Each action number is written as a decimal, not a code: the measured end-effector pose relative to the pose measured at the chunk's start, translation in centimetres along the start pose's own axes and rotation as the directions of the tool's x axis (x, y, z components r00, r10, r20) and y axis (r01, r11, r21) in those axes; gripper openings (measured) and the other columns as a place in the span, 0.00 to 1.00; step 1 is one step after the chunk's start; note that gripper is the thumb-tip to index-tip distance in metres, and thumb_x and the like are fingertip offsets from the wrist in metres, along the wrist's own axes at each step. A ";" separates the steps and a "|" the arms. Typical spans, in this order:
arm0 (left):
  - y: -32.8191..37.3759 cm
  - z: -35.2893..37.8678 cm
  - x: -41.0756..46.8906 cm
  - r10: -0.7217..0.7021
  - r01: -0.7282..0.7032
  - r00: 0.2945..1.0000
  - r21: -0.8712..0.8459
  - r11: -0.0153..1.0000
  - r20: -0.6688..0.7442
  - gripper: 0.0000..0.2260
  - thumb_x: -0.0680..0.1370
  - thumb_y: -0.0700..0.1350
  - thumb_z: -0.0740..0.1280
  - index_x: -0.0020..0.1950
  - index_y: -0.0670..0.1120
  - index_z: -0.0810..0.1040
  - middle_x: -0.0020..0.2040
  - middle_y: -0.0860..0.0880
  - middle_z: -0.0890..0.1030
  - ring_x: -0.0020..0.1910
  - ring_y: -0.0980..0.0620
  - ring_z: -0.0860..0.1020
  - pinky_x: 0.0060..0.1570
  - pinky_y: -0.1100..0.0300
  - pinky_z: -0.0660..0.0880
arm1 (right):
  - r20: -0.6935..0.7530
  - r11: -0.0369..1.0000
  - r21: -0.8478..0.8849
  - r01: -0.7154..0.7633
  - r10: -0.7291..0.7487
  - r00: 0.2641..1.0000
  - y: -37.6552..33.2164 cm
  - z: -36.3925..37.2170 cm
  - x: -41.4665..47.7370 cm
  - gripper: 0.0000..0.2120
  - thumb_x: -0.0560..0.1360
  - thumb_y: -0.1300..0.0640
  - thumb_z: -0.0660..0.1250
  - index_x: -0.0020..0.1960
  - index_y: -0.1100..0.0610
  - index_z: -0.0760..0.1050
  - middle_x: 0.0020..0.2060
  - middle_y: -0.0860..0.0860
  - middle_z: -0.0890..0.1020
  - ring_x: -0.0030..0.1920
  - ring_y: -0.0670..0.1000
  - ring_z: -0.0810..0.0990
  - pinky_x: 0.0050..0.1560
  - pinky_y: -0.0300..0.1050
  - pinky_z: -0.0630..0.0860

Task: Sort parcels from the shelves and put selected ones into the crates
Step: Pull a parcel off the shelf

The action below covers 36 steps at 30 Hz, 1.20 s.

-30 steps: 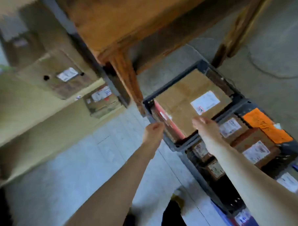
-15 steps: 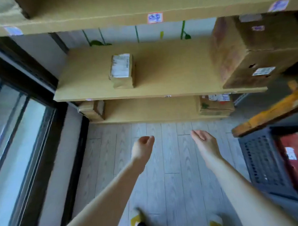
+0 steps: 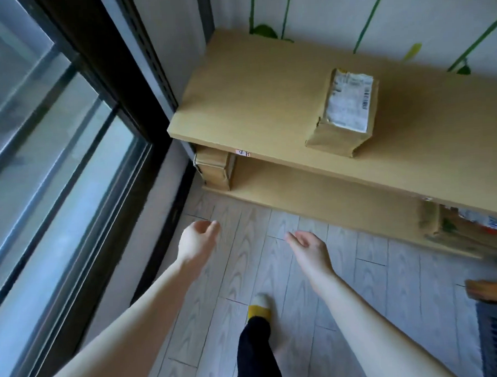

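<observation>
While both hands, left (image 3: 197,243) and right (image 3: 311,249), hang empty and relaxed, a labelled parcel (image 3: 343,113) sits on the shelf (image 3: 252,102).

A small brown parcel (image 3: 342,113) with a white label lies on the top shelf (image 3: 252,97), up past the right hand (image 3: 311,251). A second parcel (image 3: 214,170) sits underneath, beyond the left hand (image 3: 197,244).

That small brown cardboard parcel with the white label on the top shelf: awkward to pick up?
Probably not. The small brown cardboard parcel looks boxy and stiff, so it should keep its shape. It lies flat on the tan wooden shelf, so it seems unlikely to roll or tip.
</observation>
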<state>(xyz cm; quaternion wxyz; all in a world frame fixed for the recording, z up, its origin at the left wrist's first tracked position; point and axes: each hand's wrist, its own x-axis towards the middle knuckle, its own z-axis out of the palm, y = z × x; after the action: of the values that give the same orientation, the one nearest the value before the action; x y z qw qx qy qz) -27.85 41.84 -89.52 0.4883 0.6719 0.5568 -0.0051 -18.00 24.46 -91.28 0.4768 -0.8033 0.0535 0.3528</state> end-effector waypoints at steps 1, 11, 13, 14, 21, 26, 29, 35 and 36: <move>-0.1 0.0 1.8 0.016 -0.016 1.000 0.008 1.000 -0.012 0.08 0.77 0.48 0.63 0.43 0.45 0.77 0.41 0.46 0.77 0.42 0.48 0.74 0.43 0.59 0.69 | 0.009 1.000 -0.015 0.011 -0.011 1.000 -0.4 1.3 1.7 0.20 0.74 0.53 0.66 0.62 0.63 0.72 0.60 0.56 0.78 0.54 0.47 0.74 0.52 0.36 0.65; -3.1 3.2 19.9 0.259 -0.252 0.954 0.065 0.966 -0.149 0.22 0.75 0.51 0.65 0.64 0.39 0.70 0.61 0.40 0.75 0.62 0.42 0.72 0.61 0.54 0.69 | 0.081 0.914 0.313 -0.256 0.243 0.967 0.3 16.1 18.6 0.13 0.77 0.52 0.62 0.48 0.63 0.73 0.44 0.57 0.79 0.49 0.57 0.81 0.50 0.48 0.75; -3.7 4.8 23.1 0.453 -0.417 0.868 0.198 0.887 -0.201 0.24 0.74 0.51 0.67 0.65 0.39 0.69 0.66 0.39 0.70 0.67 0.43 0.66 0.65 0.55 0.64 | 0.147 0.834 0.422 -0.356 0.324 0.934 1.4 18.7 22.4 0.11 0.77 0.51 0.61 0.49 0.60 0.72 0.51 0.60 0.80 0.53 0.57 0.81 0.51 0.48 0.77; -3.9 5.6 24.6 0.532 -0.479 0.820 0.254 0.840 -0.210 0.26 0.74 0.51 0.68 0.67 0.39 0.68 0.69 0.39 0.67 0.70 0.43 0.63 0.68 0.54 0.61 | 0.177 0.793 0.468 -0.390 0.348 0.921 2.2 19.8 24.3 0.13 0.78 0.51 0.61 0.53 0.61 0.72 0.53 0.60 0.80 0.52 0.57 0.81 0.50 0.47 0.77; -5.2 10.5 31.4 0.865 -0.636 0.494 0.640 0.431 -0.092 0.30 0.75 0.58 0.62 0.71 0.42 0.65 0.74 0.43 0.63 0.76 0.46 0.56 0.72 0.46 0.45 | 0.321 0.615 0.671 -0.414 0.263 0.910 6.1 24.9 33.5 0.11 0.80 0.56 0.55 0.50 0.64 0.69 0.51 0.63 0.74 0.63 0.59 0.73 0.63 0.51 0.69; -5.4 10.7 32.7 0.918 -0.643 0.355 0.666 0.377 -0.177 0.21 0.73 0.54 0.65 0.59 0.41 0.75 0.62 0.44 0.76 0.65 0.44 0.70 0.70 0.44 0.55 | 0.410 0.649 0.653 -0.390 0.130 0.903 6.3 27.0 35.7 0.12 0.80 0.61 0.53 0.49 0.65 0.73 0.45 0.61 0.82 0.53 0.50 0.80 0.59 0.44 0.70; -5.3 10.6 32.6 0.913 -0.639 0.370 0.666 0.384 -0.171 0.20 0.74 0.54 0.64 0.58 0.41 0.75 0.60 0.44 0.76 0.62 0.43 0.71 0.69 0.47 0.57 | 0.422 0.593 0.706 -0.388 0.089 0.902 6.0 27.0 35.5 0.14 0.80 0.61 0.53 0.62 0.66 0.69 0.58 0.62 0.76 0.65 0.56 0.72 0.59 0.48 0.70; -5.4 9.7 31.3 0.902 -0.671 0.399 0.618 0.410 -0.165 0.18 0.72 0.50 0.66 0.58 0.40 0.75 0.56 0.43 0.78 0.59 0.41 0.72 0.67 0.50 0.59 | 0.400 0.544 0.749 -0.378 0.083 0.913 4.8 25.6 33.7 0.16 0.80 0.60 0.56 0.64 0.69 0.65 0.64 0.63 0.71 0.64 0.58 0.72 0.61 0.51 0.71; -5.5 9.4 31.3 0.904 -0.680 0.395 0.609 0.408 -0.165 0.18 0.72 0.49 0.66 0.58 0.40 0.76 0.56 0.42 0.78 0.58 0.41 0.73 0.65 0.50 0.61 | 0.411 0.537 0.749 -0.388 0.082 0.908 5.0 25.7 33.5 0.15 0.80 0.59 0.56 0.61 0.69 0.66 0.60 0.63 0.74 0.60 0.58 0.75 0.59 0.50 0.72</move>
<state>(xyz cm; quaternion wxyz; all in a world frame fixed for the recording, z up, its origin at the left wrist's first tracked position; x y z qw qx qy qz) -15.05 58.31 -115.25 0.1046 0.9275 0.2336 0.2725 -8.38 50.80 -123.19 0.7418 -0.4060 0.2395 0.4770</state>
